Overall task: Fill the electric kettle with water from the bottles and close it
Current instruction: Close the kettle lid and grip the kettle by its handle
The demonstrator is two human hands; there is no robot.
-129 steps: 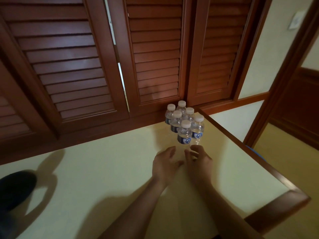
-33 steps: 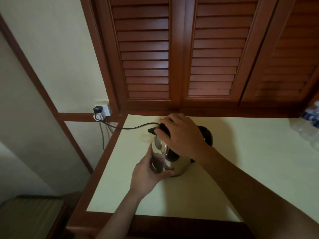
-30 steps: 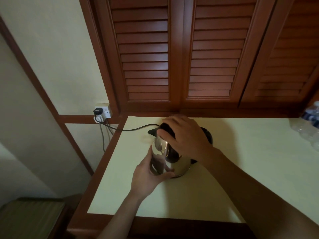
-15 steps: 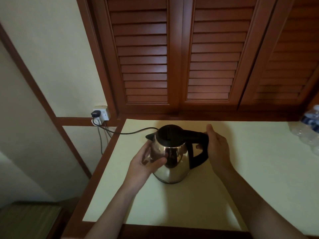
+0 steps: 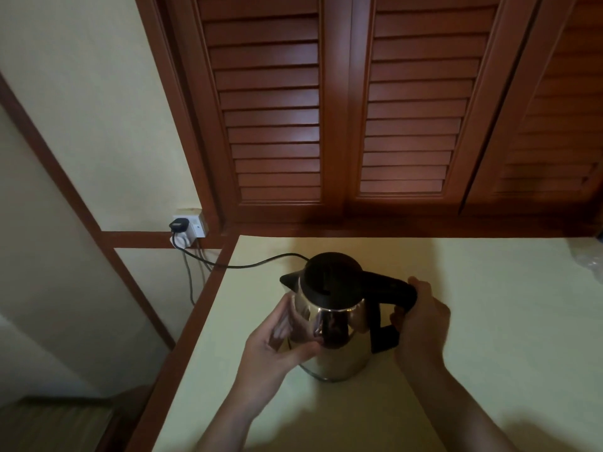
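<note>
While both arms reach in from the bottom of the view, the left hand (image 5: 277,347) cups the shiny side of the kettle (image 5: 339,337) — its fingers bend round the metal and its thumb lies across the front. The right hand (image 5: 422,324) comes in from the other side and wraps round the black handle (image 5: 388,288), with its fingers over the top bend and its thumb tucked under. So both hands have hold of the kettle.

The kettle stands upright on the pale yellow table (image 5: 489,321), near the table's left edge and in front of the brown wooden shutters (image 5: 404,109). Its body is round, silver and bright like a mirror — the left hand shows in it. Its black lid (image 5: 329,272) is down, and a small black spout (image 5: 288,281) pokes out to the left. A black cord (image 5: 248,265) runs from behind the kettle, over the table edge, to a plug in the white wall socket (image 5: 191,226).
</note>
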